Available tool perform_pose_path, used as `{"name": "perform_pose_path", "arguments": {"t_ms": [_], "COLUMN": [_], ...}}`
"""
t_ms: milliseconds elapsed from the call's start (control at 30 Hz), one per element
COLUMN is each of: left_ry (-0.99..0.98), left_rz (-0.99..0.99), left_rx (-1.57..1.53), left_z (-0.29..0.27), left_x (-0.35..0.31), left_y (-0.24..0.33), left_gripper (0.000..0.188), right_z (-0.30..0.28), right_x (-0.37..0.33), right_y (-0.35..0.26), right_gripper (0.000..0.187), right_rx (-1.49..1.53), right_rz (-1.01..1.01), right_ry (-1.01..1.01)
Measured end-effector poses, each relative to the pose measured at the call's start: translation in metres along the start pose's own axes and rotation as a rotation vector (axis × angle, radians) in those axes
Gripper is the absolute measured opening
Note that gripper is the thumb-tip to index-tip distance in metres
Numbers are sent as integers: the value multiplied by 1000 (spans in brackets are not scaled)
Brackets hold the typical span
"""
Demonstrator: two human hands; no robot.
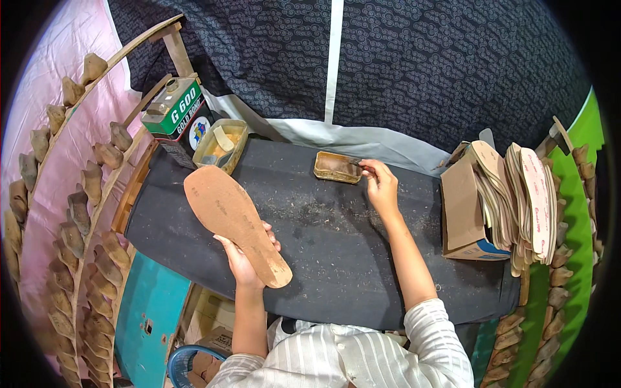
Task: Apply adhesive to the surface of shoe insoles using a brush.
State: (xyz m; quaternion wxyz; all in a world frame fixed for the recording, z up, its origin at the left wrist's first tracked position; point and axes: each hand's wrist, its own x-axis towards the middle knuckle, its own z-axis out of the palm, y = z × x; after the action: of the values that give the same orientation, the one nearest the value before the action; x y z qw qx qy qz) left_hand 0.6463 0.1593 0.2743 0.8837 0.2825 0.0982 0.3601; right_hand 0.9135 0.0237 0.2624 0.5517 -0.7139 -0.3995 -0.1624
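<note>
With the middle of the table as the centre of the dial, a dark patterned curtain (pixel 440 71) hangs across 12 o'clock, split by a pale vertical strip. Next in size is the table (pixel 362 271), covered in black cloth strewn with small light scraps. Racks of wooden shoe lasts (pixel 79 210) curve up along 9 o'clock, and narrower rows of lasts (pixel 557 278) stand beyond 3 o'clock. A teal panel (pixel 149 291) sits at 8 o'clock, below the table's edge. At 3 o'clock an open cardboard box (pixel 460 213) stands beside a thick upright bundle of pale insoles (pixel 537 200). A green and dark rectangular can (pixel 171 123) is at 10 o'clock. The large brown sole (pixel 226 204) lies toward 9 o'clock, raised in the left hand (pixel 244 262), its broad end pointing to 11 and its narrow end to 5; the thumb presses one edge and the fingers wrap the other, a firm hold. A yellowish tub (pixel 238 147) containing a pale piece rests just beside the can. The right hand (pixel 381 184), at 1 o'clock, has its fingertips drawn narrowly together at the right end of a small stained tray (pixel 333 176) at 12; whether they pinch anything I cannot tell.
</note>
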Motion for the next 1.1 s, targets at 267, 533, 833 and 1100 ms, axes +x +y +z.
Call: {"name": "perform_pose_path", "arguments": {"t_ms": [267, 533, 833, 1100], "left_ry": [21, 47, 86, 54], "left_rz": [-6, 36, 133, 147], "left_rx": [-11, -68, -4, -93], "left_z": [3, 16, 32, 31], "left_x": [3, 5, 7, 4], "left_y": [-1, -7, -8, -3], "left_gripper": [77, 74, 70, 68], "right_z": [-15, -39, -31, -34], "right_x": [-1, -32, -47, -58], "right_y": [-44, -126, -156, -158], "right_gripper": [28, 26, 34, 27], "right_rx": [-58, 221, 481, 508], "right_rz": [-138, -287, -554, -629], "right_ry": [46, -7, -280, -343]}}
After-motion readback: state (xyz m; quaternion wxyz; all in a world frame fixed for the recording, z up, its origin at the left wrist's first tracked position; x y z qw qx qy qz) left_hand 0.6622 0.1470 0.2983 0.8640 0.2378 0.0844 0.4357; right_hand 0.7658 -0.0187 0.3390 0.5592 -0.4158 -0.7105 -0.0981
